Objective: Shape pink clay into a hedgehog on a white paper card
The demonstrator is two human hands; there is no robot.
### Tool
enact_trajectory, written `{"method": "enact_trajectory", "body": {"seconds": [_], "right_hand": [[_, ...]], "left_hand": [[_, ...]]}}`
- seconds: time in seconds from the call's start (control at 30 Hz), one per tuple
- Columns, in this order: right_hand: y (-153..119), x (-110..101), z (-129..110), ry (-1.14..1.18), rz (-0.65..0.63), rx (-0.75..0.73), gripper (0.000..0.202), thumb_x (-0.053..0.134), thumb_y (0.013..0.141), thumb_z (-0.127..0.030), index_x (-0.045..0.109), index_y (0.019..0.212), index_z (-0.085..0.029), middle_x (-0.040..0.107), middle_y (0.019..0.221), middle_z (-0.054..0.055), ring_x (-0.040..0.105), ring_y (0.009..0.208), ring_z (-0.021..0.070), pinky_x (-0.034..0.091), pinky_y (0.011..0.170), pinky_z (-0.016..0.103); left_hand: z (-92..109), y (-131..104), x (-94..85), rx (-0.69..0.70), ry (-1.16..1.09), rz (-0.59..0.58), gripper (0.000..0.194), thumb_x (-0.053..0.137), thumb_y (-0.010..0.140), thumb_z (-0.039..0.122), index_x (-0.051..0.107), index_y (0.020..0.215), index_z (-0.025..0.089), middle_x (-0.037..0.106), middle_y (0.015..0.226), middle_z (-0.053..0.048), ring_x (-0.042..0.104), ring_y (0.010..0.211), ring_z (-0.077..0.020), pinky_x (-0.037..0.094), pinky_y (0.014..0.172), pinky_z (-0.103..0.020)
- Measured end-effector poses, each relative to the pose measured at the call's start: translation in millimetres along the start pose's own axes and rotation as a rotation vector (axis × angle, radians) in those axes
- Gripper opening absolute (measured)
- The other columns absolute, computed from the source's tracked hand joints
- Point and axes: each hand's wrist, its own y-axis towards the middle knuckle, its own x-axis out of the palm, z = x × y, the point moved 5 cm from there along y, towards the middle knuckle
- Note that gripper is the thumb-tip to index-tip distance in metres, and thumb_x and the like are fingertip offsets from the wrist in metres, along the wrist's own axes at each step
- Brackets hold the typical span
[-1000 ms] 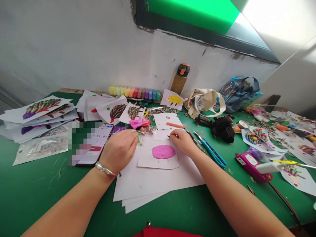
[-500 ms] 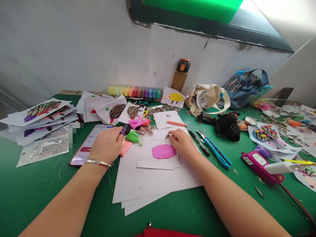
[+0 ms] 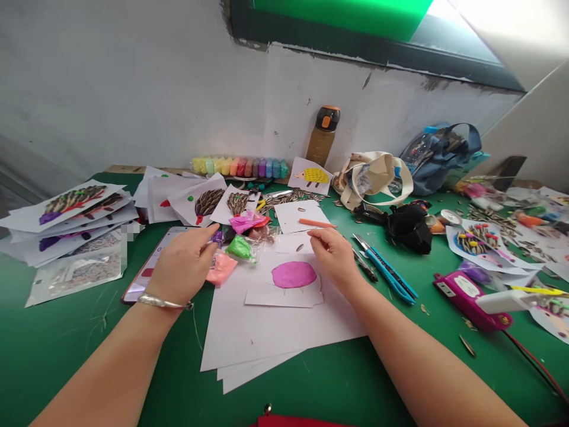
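Note:
My left hand [image 3: 184, 261], with a silver bangle at the wrist, is bent over the phone's [image 3: 144, 270] right side. Its thumb and forefinger curl together beside a purple clay packet [image 3: 217, 238] and a salmon-pink clay packet [image 3: 221, 268]; what they pinch is hidden. My right hand [image 3: 333, 256] rests with fingers curled closed, nothing visible in them, just right of a sunflower seed [image 3: 300, 247] lying on white paper. Below the seed, a flat magenta clay oval [image 3: 294, 274] sits on a small paper [image 3: 260, 296] with drawn legs under it. White sheets [image 3: 235, 344] lie beneath.
Green [image 3: 240, 248] and pink [image 3: 246, 221] clay packets lie behind the paper. An orange pencil-like stick [image 3: 317, 223] lies farther back. Right are a blue cutter [image 3: 389, 273] and a magenta glue gun [image 3: 473, 302]. Finished seed pictures [image 3: 73, 204] are stacked left; a bottle [image 3: 323, 136] stands by the wall.
My left hand has shifted left and nearer, showing more of the salmon-pink packet, which has turned slightly. My right fingers have drawn right, away from the seed, which now lies fully visible.

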Motion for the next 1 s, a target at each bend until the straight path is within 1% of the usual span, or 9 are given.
{"method": "enact_trajectory", "body": {"seconds": [0.07, 0.13, 0.23, 0.37, 0.43, 0.53, 0.6, 0.77, 1.0], "right_hand": [[-6.1, -2.1, -19.1, 0.112, -0.005, -0.043, 0.021, 0.053, 0.091, -0.021, 0.072, 0.100, -0.019, 0.070, 0.095, 0.007, 0.063, 0.086, 0.0192, 0.050, 0.079, 0.033], [-14.9, 3.8, -42.0, 0.257, -0.144, -0.077, 0.018, 0.059, 0.090, -0.026, 0.072, 0.102, -0.020, 0.070, 0.094, 0.005, 0.064, 0.082, 0.0178, 0.051, 0.076, 0.032], [-28.5, 15.1, -71.7, 0.289, -0.328, -0.119, 0.027, 0.063, 0.090, -0.031, 0.070, 0.114, -0.022, 0.069, 0.113, 0.007, 0.063, 0.104, 0.0213, 0.050, 0.091, 0.036], [-34.6, 22.5, -88.1, 0.248, -0.359, -0.162, 0.040, 0.066, 0.090, -0.036, 0.064, 0.127, -0.022, 0.066, 0.125, 0.009, 0.056, 0.117, 0.0243, 0.045, 0.099, 0.040], [-34.9, 25.5, -89.4, 0.249, -0.385, -0.162, 0.034, 0.065, 0.090, -0.034, 0.066, 0.122, -0.021, 0.069, 0.115, 0.008, 0.060, 0.107, 0.0225, 0.046, 0.091, 0.037], [-36.7, 30.2, -87.9, 0.287, -0.487, -0.131, 0.013, 0.058, 0.091, -0.024, 0.071, 0.091, -0.021, 0.068, 0.083, 0.001, 0.059, 0.076, 0.0148, 0.044, 0.069, 0.027], [-37.3, 30.4, -84.7, 0.347, -0.515, -0.079, 0.017, 0.056, 0.091, -0.022, 0.069, 0.079, -0.020, 0.065, 0.074, -0.001, 0.056, 0.067, 0.0123, 0.040, 0.062, 0.025], [-35.3, 26.8, -68.3, 0.579, -0.447, 0.193, 0.019, 0.060, 0.089, -0.034, 0.072, 0.084, -0.020, 0.071, 0.080, 0.002, 0.062, 0.078, 0.0169, 0.045, 0.070, 0.028], [-37.4, 29.3, -63.5, 0.698, -0.433, 0.260, 0.019, 0.066, 0.086, -0.037, 0.074, 0.083, -0.020, 0.073, 0.081, 0.001, 0.063, 0.078, 0.0170, 0.048, 0.072, 0.028]], "left_hand": [[8.3, -3.9, -7.5, 0.010, -0.067, 0.056, 0.043, 0.047, 0.093, 0.033, 0.068, 0.126, 0.016, 0.072, 0.120, -0.010, 0.066, 0.112, -0.0293, 0.050, 0.100, -0.039], [18.2, -8.5, -12.2, 0.027, -0.147, 0.085, 0.039, 0.051, 0.093, 0.033, 0.069, 0.125, 0.019, 0.074, 0.118, -0.006, 0.068, 0.108, -0.0250, 0.052, 0.098, -0.033], [37.9, -15.7, -14.5, 0.151, -0.234, 0.054, 0.035, 0.052, 0.096, 0.032, 0.069, 0.124, 0.020, 0.073, 0.117, -0.005, 0.068, 0.106, -0.0213, 0.051, 0.099, -0.030], [54.7, -24.9, -17.2, 0.175, -0.370, 0.041, 0.031, 0.056, 0.097, 0.030, 0.069, 0.122, 0.019, 0.074, 0.114, -0.004, 0.069, 0.103, -0.0187, 0.051, 0.098, -0.028], [62.5, -29.6, -16.1, 0.187, -0.448, 0.014, 0.029, 0.059, 0.096, 0.031, 0.069, 0.121, 0.021, 0.074, 0.115, -0.003, 0.069, 0.102, -0.0181, 0.053, 0.096, -0.027], [71.2, -35.1, -11.2, 0.187, -0.543, -0.035, 0.028, 0.061, 0.095, 0.031, 0.070, 0.120, 0.022, 0.074, 0.115, -0.003, 0.069, 0.102, -0.0178, 0.054, 0.094, -0.026], [72.2, -36.4, -6.3, 0.146, -0.568, -0.071, 0.034, 0.062, 0.094, 0.034, 0.068, 0.125, 0.023, 0.073, 0.119, -0.004, 0.069, 0.104, -0.0190, 0.054, 0.097, -0.029], [63.8, -34.6, 11.2, -0.116, -0.666, -0.254, 0.054, 0.070, 0.085, 0.052, 0.065, 0.130, 0.024, 0.069, 0.131, -0.006, 0.064, 0.118, -0.0267, 0.050, 0.106, -0.041], [64.8, -32.2, 25.4, -0.384, -1.066, -0.405, 0.055, 0.076, 0.079, 0.047, 0.064, 0.123, 0.018, 0.076, 0.107, -0.008, 0.072, 0.098, -0.0239, 0.058, 0.086, -0.034]]}}
